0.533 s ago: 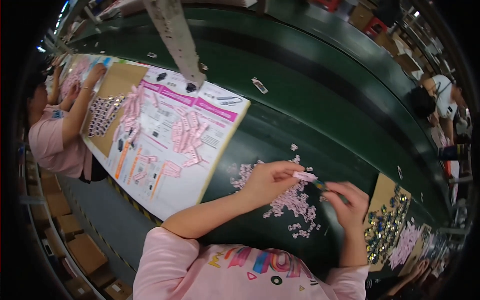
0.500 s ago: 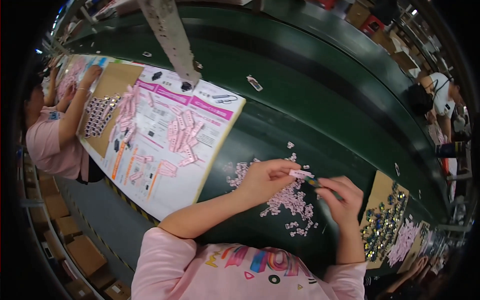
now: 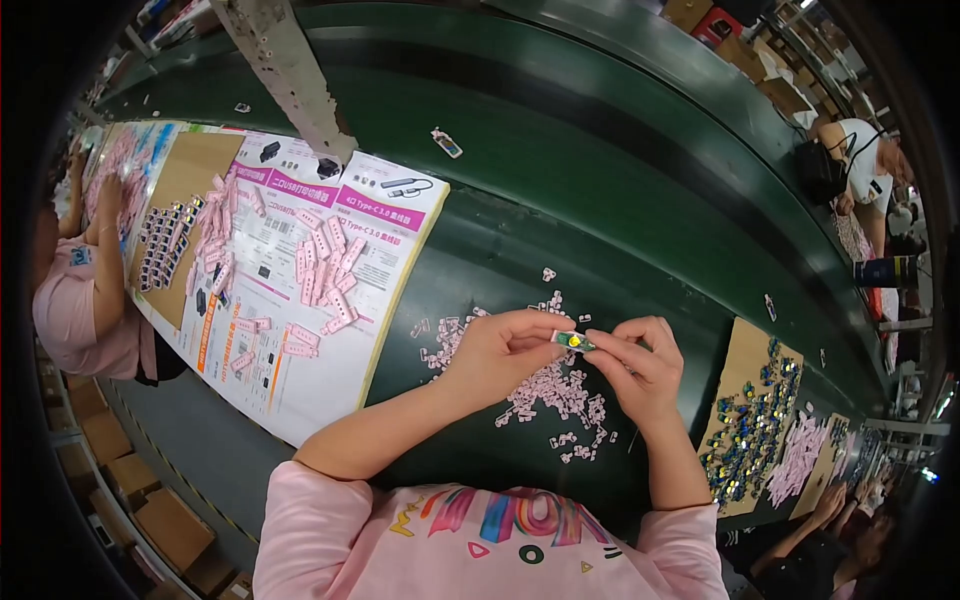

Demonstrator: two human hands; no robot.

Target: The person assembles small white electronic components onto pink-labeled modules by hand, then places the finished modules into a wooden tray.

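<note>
In front of my chest, both hands are closed on one small assembly. My left hand [image 3: 508,352] pinches the left end of a pink plastic casing [image 3: 560,338] between thumb and fingers. A small green circuit board [image 3: 575,342] with a yellow spot lies against the casing, seemingly within it; how far it is seated I cannot tell. The thumb and fingers of my right hand [image 3: 640,368] press on the board's right end. Beneath and around my hands, many tiny pink plastic pieces [image 3: 560,392] are scattered over the dark green work surface [image 3: 480,245].
At left, a printed sheet [image 3: 385,250] bears pink casings [image 3: 325,260]. A cardboard sheet [image 3: 735,375] with circuit boards [image 3: 750,440] lies at right, beside more pink parts [image 3: 800,455]. A metal post [image 3: 285,85] stands at the far left. Co-workers [image 3: 85,290] sit nearby.
My right hand has moved left, bringing the circuit board from the casing's end onto the casing. The casing has turned, and my hands are closer together. The whole view has shifted slightly.
</note>
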